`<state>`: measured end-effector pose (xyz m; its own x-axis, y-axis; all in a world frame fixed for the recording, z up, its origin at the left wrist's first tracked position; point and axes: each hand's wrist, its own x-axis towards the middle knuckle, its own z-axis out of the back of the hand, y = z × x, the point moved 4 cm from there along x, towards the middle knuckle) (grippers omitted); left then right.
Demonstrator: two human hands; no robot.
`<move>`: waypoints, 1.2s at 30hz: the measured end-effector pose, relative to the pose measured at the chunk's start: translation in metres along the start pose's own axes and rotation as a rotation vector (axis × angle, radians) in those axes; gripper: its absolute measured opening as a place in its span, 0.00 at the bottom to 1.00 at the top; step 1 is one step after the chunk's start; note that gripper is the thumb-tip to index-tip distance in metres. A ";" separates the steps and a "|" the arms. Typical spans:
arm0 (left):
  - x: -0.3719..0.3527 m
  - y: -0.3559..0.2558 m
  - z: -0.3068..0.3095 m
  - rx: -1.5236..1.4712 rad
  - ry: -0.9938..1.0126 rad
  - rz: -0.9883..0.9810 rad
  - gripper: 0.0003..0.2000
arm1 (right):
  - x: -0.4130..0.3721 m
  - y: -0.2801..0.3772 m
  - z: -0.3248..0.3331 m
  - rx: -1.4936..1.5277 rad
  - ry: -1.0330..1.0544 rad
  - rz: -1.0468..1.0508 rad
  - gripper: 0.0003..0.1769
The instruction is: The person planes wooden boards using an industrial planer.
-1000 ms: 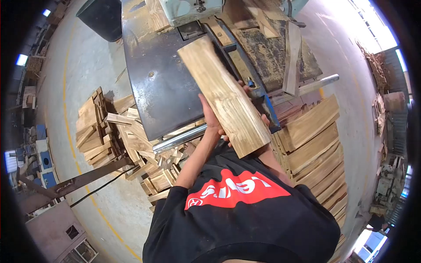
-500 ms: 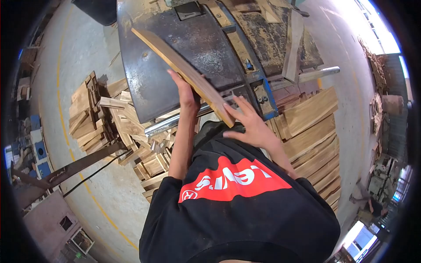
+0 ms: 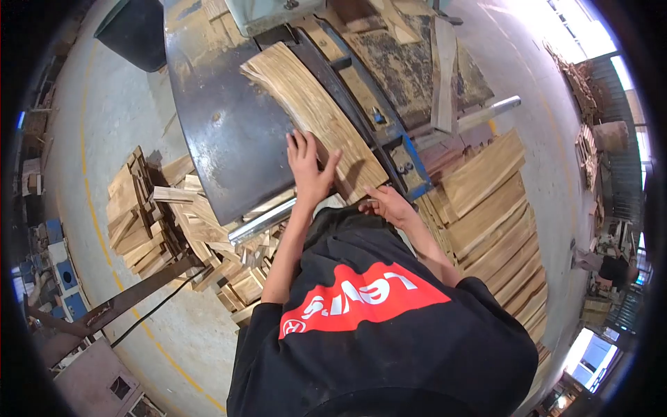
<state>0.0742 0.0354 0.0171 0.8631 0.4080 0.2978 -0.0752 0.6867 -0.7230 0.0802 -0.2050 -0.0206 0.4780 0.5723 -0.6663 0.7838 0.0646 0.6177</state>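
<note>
A pale wooden board [image 3: 313, 101] with clear grain lies flat on the dark metal machine table [image 3: 215, 115], along the slot with the blue-edged strip. My left hand [image 3: 309, 170] rests at the board's left edge, fingers spread and thumb over the top face. At the near end, my right hand [image 3: 387, 206] pinches the corner between thumb and fingers. The board's far end reaches close to the pale green machine housing [image 3: 271, 14].
Stacked boards [image 3: 490, 222] stand at the right. Offcuts [image 3: 139, 215] pile up on the left. A metal bar [image 3: 260, 221] runs along the table's front edge, and a dark bin [image 3: 132, 35] stands beyond. Another person [image 3: 615, 267] is at the far right.
The board has gone from tilted on edge to lying flat, farther right on the table. My left hand has moved onto its side, and my right hand has closed on its near end.
</note>
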 end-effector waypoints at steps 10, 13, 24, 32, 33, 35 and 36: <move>0.034 0.013 -0.023 0.186 -0.018 -0.145 0.37 | 0.009 0.015 -0.012 -0.031 -0.180 -0.013 0.27; 0.046 0.017 -0.023 0.239 -0.017 -0.138 0.36 | 0.018 0.022 -0.017 -0.145 -0.232 -0.044 0.29; 0.128 0.056 -0.029 0.425 -0.009 -0.093 0.36 | 0.102 0.080 -0.066 -0.067 -0.360 -0.025 0.27; 0.180 0.071 -0.022 0.664 0.052 -0.118 0.35 | 0.172 0.104 -0.085 0.033 -0.409 0.149 0.11; 0.190 0.078 -0.025 0.722 -0.012 -0.125 0.36 | 0.172 0.117 -0.093 0.014 -0.453 0.152 0.13; 0.216 0.094 -0.027 0.757 0.046 -0.112 0.38 | 0.181 0.130 -0.103 0.042 -0.516 0.190 0.14; 0.222 0.082 -0.023 0.769 0.077 -0.080 0.38 | 0.189 0.140 -0.107 0.046 -0.479 0.187 0.15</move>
<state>0.2716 0.1683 0.0097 0.9107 0.3156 0.2666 -0.3121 0.9484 -0.0566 0.2381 -0.0003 -0.0151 0.7315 0.1308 -0.6692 0.6787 -0.0454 0.7330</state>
